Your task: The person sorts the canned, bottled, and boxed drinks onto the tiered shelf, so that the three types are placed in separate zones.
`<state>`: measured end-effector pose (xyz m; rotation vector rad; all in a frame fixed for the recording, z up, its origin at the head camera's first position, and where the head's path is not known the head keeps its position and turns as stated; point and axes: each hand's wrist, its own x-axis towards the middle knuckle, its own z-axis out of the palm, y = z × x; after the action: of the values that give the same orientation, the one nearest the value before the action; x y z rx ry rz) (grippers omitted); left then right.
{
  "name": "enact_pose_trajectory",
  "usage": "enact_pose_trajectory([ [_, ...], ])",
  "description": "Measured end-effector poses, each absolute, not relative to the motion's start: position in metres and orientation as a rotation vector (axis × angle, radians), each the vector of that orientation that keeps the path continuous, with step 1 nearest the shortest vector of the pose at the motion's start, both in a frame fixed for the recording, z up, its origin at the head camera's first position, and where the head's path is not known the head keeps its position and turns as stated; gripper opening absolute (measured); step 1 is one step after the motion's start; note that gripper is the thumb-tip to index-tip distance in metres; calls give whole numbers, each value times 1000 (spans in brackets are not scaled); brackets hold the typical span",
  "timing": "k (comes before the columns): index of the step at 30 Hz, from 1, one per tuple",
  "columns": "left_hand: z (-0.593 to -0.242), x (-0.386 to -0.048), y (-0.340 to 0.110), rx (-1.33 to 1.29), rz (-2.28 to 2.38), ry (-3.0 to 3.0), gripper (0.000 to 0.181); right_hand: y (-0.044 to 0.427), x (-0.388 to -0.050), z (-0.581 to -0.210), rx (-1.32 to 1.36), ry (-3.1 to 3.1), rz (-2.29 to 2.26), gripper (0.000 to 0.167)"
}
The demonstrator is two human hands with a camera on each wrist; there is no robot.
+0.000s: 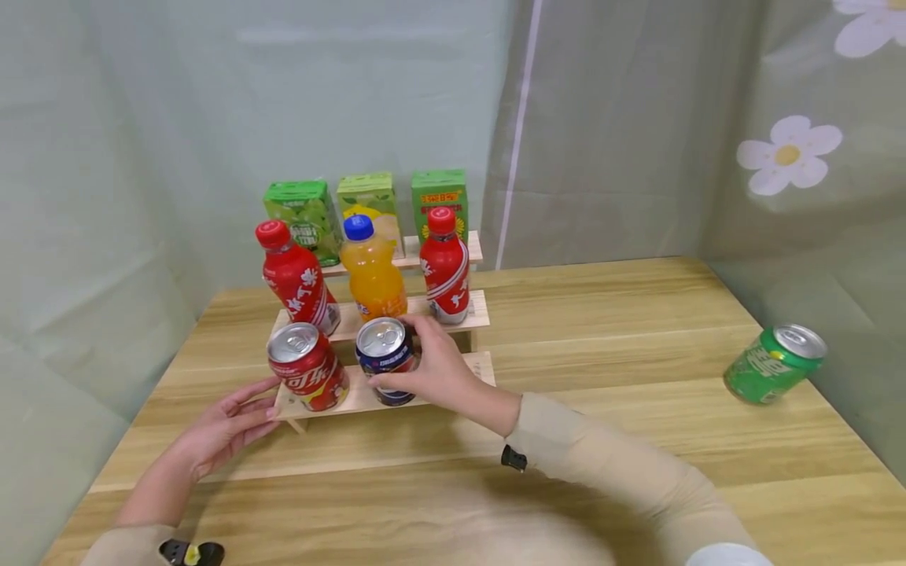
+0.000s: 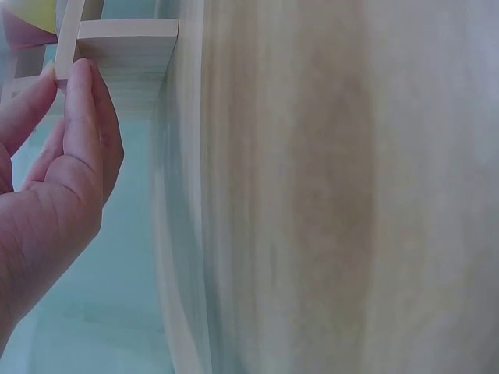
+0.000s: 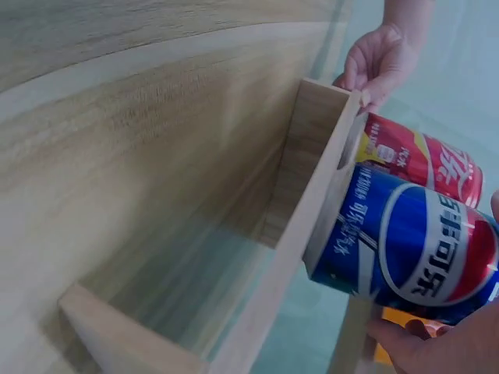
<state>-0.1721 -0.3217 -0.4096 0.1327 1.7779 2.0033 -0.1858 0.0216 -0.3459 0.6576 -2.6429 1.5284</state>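
My right hand (image 1: 449, 373) grips a dark blue soda can (image 1: 385, 363) from its right side, thumb in front. The can is upright at the middle of the lowest tier of a wooden stepped shelf (image 1: 483, 366); in the right wrist view the base of the blue can (image 3: 405, 241) is at the board. A red cola can (image 1: 311, 373) stands to its left on the same tier. My left hand (image 1: 226, 431) pinches the left end of that tier, and the left wrist view shows thumb and fingertips of the left hand (image 2: 62, 164) on the board's edge.
On the middle tier stand two red bottles (image 1: 297, 279) and an orange drink bottle (image 1: 375, 279) between them. Behind them, green drink cartons (image 1: 304, 220) line the top tier. A green can (image 1: 767, 369) stands on the wooden table (image 1: 602, 338) at far right. Curtains hang behind.
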Motion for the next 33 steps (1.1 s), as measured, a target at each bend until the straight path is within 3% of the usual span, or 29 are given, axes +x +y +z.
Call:
enact_pose_trajectory([
  [17, -414, -173, -324, 186, 2014, 1755, 45, 85, -169, -324, 717, -2482, 1498, 72],
  [33, -413, -172, -323, 254, 2056, 1662, 46, 204, -168, -299, 308, -2395, 1279, 69],
])
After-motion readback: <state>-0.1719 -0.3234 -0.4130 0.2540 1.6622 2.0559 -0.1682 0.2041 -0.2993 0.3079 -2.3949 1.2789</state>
